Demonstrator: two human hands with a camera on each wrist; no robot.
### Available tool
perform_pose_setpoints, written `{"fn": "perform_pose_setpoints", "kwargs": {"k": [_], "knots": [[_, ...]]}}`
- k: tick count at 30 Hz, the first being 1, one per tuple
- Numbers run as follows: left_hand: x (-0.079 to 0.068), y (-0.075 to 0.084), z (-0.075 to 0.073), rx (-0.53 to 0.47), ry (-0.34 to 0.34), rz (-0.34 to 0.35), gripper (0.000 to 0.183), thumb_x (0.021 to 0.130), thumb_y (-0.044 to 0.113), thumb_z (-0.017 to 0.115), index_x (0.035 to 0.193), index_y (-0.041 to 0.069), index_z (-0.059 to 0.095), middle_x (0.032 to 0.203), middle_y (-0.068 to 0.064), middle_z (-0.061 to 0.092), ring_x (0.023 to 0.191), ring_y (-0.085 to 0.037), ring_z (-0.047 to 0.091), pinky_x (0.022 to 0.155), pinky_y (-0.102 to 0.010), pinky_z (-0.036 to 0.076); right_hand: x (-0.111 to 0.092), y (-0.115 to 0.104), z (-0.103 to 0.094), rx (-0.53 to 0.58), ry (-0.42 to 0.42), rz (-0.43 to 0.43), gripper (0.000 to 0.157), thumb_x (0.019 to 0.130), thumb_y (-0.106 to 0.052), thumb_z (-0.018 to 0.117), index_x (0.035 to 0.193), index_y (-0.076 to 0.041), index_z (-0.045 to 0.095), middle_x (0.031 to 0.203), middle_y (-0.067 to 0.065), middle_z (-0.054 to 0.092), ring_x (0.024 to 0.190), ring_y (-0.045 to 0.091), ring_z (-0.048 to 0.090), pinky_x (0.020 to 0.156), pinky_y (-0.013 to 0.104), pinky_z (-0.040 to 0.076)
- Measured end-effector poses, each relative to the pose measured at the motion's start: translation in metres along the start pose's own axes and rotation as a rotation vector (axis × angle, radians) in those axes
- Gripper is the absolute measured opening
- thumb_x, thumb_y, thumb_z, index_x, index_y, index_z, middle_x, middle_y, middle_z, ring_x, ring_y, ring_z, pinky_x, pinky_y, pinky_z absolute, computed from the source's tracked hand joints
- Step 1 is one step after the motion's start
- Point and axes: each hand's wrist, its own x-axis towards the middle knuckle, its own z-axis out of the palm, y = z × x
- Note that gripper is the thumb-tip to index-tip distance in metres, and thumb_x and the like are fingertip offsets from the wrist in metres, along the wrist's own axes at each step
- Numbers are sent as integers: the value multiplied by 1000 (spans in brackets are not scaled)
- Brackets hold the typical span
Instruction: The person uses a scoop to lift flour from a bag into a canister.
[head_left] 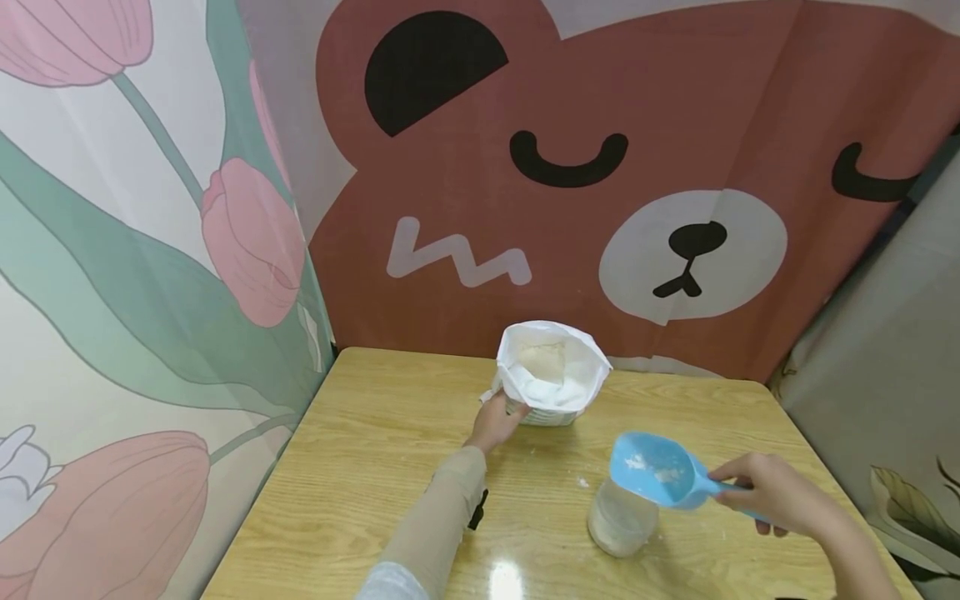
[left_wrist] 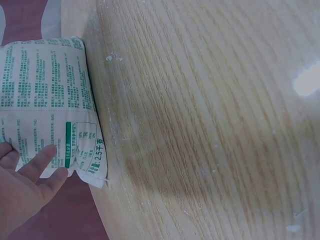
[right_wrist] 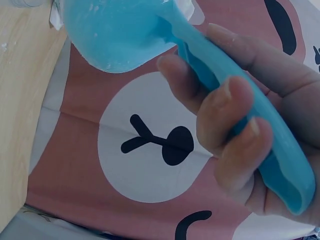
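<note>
My right hand [head_left: 780, 492] grips the handle of a light blue scoop [head_left: 654, 468], with fingers curled round it in the right wrist view [right_wrist: 245, 120]. A little white powder clings inside the scoop's bowl. Partly behind the scoop stands a clear jar [head_left: 621, 525], with pale powder visible low inside; its mouth is hidden. My left hand [head_left: 497, 423] touches the lower left side of a white paper bag [head_left: 551, 414], whose top gapes and shows white powder. Green print covers the bag [left_wrist: 45, 95] in the left wrist view, where my left fingers lie fairly straight against it.
The wooden table [head_left: 390, 442] carries small specks of spilled powder [head_left: 582, 482] between bag and jar. Right behind the table hangs a curtain with a bear print [head_left: 465, 317]; a tulip-print curtain [head_left: 150, 358] borders the left side. Grey patterned fabric [head_left: 870, 350] hangs on the right.
</note>
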Motion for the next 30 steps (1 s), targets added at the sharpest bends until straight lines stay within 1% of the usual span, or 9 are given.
{"fn": "perform_pose_setpoints", "kwargs": {"k": [3,5,11,13,18,21,23,27,30], "knots": [[1,-1,0,-2,-3,4,56,87,43,54,133,13,42,121,-8,53,108,-26,50,86,-42,41,0,1,-1,6,8,-6,38,83,-17,63,109,11,58,56,2,50,39,17,47,35,26,41],[1,-1,1,-7,-4,3,57,87,43,54,133,13,41,121,-8,53,108,-26,50,87,-42,41,-1,1,-2,19,11,-22,40,84,-18,62,109,12,57,56,2,50,39,15,46,35,26,40],[1,-2,1,-15,-2,3,57,87,43,54,134,12,41,121,-9,53,108,-27,50,86,-43,41,0,-1,-3,130,33,-116,47,87,-21,58,115,16,51,52,-1,48,38,7,40,34,26,38],[1,-2,1,-13,-4,3,57,87,43,54,134,12,41,121,-9,53,107,-27,51,86,-43,42,0,-2,-2,171,46,-122,49,88,-21,58,117,17,48,51,-1,46,38,7,39,35,27,39],[1,-2,0,-12,-14,-14,58,87,44,53,135,14,40,122,-8,52,109,-25,50,87,-42,41,3,-6,-1,229,89,-78,54,88,-25,58,120,16,46,58,3,51,40,9,40,37,28,40],[1,-2,0,-19,-21,-22,58,87,45,53,135,15,39,124,-7,51,110,-25,49,88,-42,40,4,-7,0,242,123,-66,52,88,-24,58,120,15,46,63,5,54,41,9,40,37,28,39],[1,-2,0,-19,-20,-21,58,87,45,53,135,15,39,124,-7,51,110,-25,49,88,-42,40,5,-9,2,245,148,-78,50,89,-22,57,120,15,47,65,5,55,41,9,41,37,28,39],[2,-3,1,-17,-18,-17,58,87,46,52,135,15,39,123,-7,51,110,-25,49,87,-42,41,10,-12,6,223,206,-109,43,89,-18,56,118,14,50,63,3,54,41,10,42,37,27,39],[2,-3,1,-15,-19,-23,58,87,45,53,135,15,39,124,-7,51,110,-25,49,88,-42,41,14,-14,8,222,229,-118,42,89,-18,57,117,13,51,60,2,51,40,10,42,37,26,39]]}}
